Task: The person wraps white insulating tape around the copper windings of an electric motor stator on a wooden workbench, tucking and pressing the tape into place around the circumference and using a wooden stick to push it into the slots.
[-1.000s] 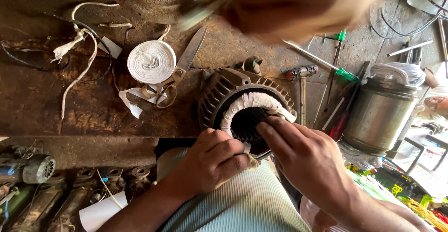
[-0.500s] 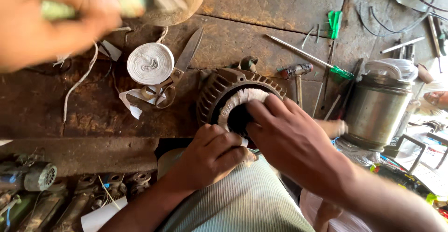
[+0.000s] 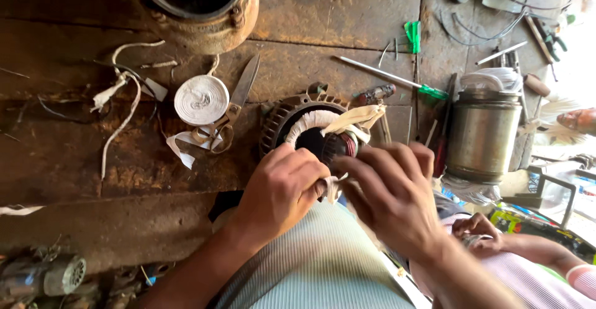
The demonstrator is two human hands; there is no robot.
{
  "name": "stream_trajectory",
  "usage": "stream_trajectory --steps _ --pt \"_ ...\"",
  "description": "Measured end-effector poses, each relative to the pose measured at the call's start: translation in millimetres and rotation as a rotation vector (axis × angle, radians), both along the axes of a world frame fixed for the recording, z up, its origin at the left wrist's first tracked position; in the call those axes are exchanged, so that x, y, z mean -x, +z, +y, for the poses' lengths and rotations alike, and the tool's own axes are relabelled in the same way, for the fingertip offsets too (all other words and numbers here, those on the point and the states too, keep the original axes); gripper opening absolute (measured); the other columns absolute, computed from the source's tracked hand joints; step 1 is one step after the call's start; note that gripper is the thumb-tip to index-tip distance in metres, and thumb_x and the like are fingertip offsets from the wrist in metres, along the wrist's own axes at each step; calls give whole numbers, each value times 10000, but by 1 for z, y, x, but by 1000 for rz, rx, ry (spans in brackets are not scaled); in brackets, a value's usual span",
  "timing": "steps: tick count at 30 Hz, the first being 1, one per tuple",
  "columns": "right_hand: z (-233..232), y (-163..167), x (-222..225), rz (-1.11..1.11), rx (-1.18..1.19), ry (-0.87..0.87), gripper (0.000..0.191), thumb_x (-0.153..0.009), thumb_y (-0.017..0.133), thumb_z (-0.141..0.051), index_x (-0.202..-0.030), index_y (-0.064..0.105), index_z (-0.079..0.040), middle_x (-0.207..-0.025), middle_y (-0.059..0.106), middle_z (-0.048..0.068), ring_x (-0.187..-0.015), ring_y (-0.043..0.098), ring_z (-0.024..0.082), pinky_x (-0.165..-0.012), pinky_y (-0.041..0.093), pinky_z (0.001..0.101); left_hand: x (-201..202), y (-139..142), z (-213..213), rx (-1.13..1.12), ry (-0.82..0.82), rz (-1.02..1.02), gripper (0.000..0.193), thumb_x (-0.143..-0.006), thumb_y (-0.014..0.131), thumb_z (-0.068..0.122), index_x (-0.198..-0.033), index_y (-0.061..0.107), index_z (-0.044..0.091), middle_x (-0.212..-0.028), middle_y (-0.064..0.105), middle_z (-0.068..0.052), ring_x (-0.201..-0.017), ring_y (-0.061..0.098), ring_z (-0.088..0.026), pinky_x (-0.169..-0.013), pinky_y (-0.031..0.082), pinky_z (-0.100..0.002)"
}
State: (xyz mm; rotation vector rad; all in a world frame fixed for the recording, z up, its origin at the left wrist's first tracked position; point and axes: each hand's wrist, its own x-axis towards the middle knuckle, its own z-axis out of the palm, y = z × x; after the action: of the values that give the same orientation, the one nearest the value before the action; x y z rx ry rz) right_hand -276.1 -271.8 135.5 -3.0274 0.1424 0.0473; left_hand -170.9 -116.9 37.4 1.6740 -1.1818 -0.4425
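A finned metal motor stator [image 3: 287, 118] rests at the near edge of a worn wooden bench [image 3: 347, 11], its coil wrapped in white cloth tape [image 3: 310, 120]. My left hand [image 3: 282, 188] grips the stator's near rim. My right hand [image 3: 388, 194] pinches a loose strip of the white tape [image 3: 357, 118] that rises from the coil's right side. A short tape end hangs between my two hands. Copper winding shows beside my right fingers.
A roll of white tape [image 3: 200, 99] and scissors [image 3: 233, 107] lie left of the stator. A rusty round housing [image 3: 198, 4] stands at the back. Screwdrivers [image 3: 388, 79], a metal cylinder [image 3: 483, 135] and another person's hand [image 3: 478, 231] are on the right.
Another person's hand that crossed the top of the view has gone. My right hand has lifted off the coil and now pulls a tape strip up at the right.
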Motion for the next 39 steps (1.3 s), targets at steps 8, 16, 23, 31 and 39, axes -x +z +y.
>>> stream_trajectory --steps 8,16,23,31,39 --pt "9 -42 88 94 -822 -613 169 -794 748 -129 -962 749 -127 -852 707 10 -756 747 177 -678 608 328 8 18 -1 50 10 -205 265 -765 775 99 -1011 677 112 -983 665 -23 -920 594 -262 -830 475 -420" --pt "49 -39 92 -457 -270 -387 249 -752 831 -113 -974 726 -73 -1018 663 121 -933 648 319 -813 524 400 33 16 3 73 80 -278 181 -924 762 269 -983 625 165 -913 653 70 -905 545 -229 -842 419 -410" --pt "80 -17 121 -675 -749 -99 245 -771 785 -286 -938 659 -159 -1037 657 24 -1121 698 270 -985 568 397 34 14 12 78 75 -262 203 -928 762 281 -977 624 140 -930 658 31 -904 546 -244 -846 421 -414" --pt "97 1 162 -362 -749 -515 177 -929 631 -157 -1077 650 -62 -1241 703 142 -1243 670 332 -1035 524 416 31 35 19 85 23 -88 224 -928 755 266 -1032 618 123 -865 717 61 -918 616 -200 -916 386 -435" --pt "80 -1 330 -22 -408 -871 364 -898 663 -209 -1242 612 -102 -1365 624 136 -1292 604 318 -1050 480 408 25 34 7 -24 -79 -11 133 -947 727 234 -1060 697 171 -903 741 57 -955 665 -161 -973 398 -403"
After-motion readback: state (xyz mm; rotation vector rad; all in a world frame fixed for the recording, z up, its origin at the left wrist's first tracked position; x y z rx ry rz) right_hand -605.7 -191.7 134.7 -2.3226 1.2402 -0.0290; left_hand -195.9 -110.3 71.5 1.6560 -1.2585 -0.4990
